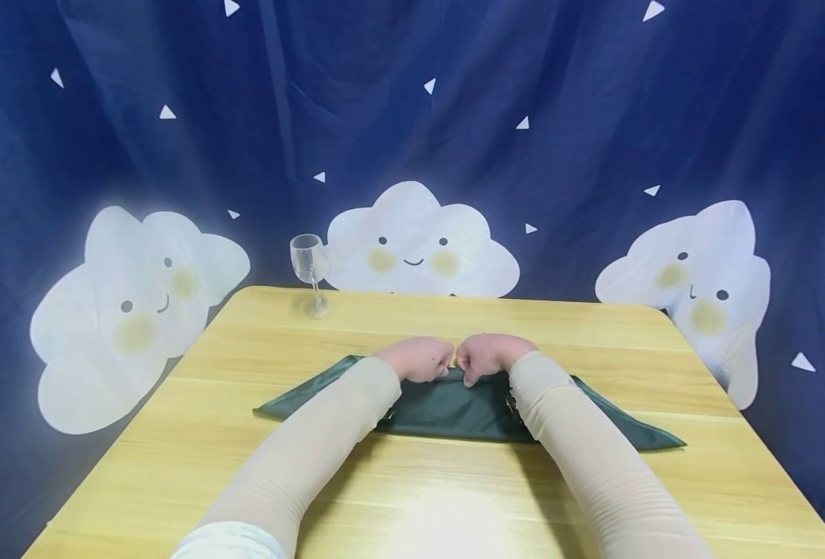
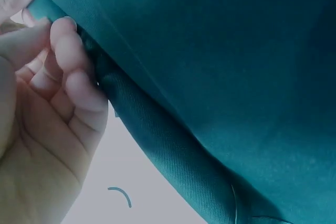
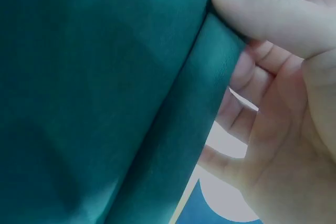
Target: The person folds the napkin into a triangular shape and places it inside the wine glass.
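Note:
A dark green cloth napkin (image 1: 447, 411) lies across the wooden table, folded into a wide band whose pointed ends stick out to both sides. At its far edge, near the middle, my left hand (image 1: 422, 359) holds the rolled fold with curled fingers. Close beside it, my right hand (image 1: 489, 355) pinches the same edge. The right wrist view shows the thumb (image 3: 262, 14) on top of the fold and the other fingers beneath. In the left wrist view, curled fingers (image 2: 73, 61) lie against the rolled edge; their exact grip is partly hidden.
A clear wine glass (image 1: 309, 264) stands upright near the table's far left edge. The wooden table (image 1: 195, 466) has rounded far corners. Behind it hangs a dark blue curtain (image 1: 580, 155) printed with smiling clouds and small white triangles.

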The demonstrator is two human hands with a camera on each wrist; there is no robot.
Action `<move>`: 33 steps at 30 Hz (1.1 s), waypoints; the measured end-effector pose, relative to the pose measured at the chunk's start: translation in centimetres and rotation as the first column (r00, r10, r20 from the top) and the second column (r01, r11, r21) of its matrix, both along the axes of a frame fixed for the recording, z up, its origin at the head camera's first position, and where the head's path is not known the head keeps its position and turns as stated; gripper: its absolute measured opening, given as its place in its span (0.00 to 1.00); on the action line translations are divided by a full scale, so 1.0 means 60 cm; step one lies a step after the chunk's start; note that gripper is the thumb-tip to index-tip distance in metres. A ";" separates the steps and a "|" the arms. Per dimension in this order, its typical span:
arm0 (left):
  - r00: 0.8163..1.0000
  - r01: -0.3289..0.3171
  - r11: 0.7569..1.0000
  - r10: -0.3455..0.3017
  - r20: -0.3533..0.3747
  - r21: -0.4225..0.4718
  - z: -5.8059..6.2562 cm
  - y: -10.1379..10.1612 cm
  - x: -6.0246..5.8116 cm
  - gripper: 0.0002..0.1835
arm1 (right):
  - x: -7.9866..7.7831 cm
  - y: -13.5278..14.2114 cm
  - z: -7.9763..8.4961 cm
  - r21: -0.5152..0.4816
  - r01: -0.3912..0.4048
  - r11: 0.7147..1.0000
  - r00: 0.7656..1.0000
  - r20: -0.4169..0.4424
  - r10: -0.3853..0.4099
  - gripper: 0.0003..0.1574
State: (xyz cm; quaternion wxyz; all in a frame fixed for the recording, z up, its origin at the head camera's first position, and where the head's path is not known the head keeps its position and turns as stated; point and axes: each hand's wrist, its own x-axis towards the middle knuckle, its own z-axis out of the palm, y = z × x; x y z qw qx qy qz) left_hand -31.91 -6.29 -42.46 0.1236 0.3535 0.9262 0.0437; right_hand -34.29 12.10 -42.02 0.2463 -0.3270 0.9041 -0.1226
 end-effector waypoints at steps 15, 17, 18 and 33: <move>0.999 0.012 1.000 -0.011 -0.051 0.022 -0.004 0.005 -0.009 0.11 | -0.002 0.018 0.004 -0.092 0.026 0.995 0.993 0.117 -0.016 0.06; 0.999 0.020 0.999 -0.019 -0.046 0.026 -0.002 0.007 -0.008 0.12 | -0.002 0.019 0.004 -0.114 0.037 0.993 0.992 0.128 -0.022 0.06; 0.999 0.027 0.999 -0.026 -0.048 0.028 -0.001 0.007 -0.009 0.12 | -0.002 0.019 0.004 -0.126 0.042 0.991 0.992 0.125 -0.026 0.07; 0.991 0.032 0.999 -0.035 -0.133 -0.020 -0.019 0.009 -0.019 0.16 | -0.010 -0.002 -0.011 -0.070 -0.007 0.998 0.975 -0.222 -0.009 0.13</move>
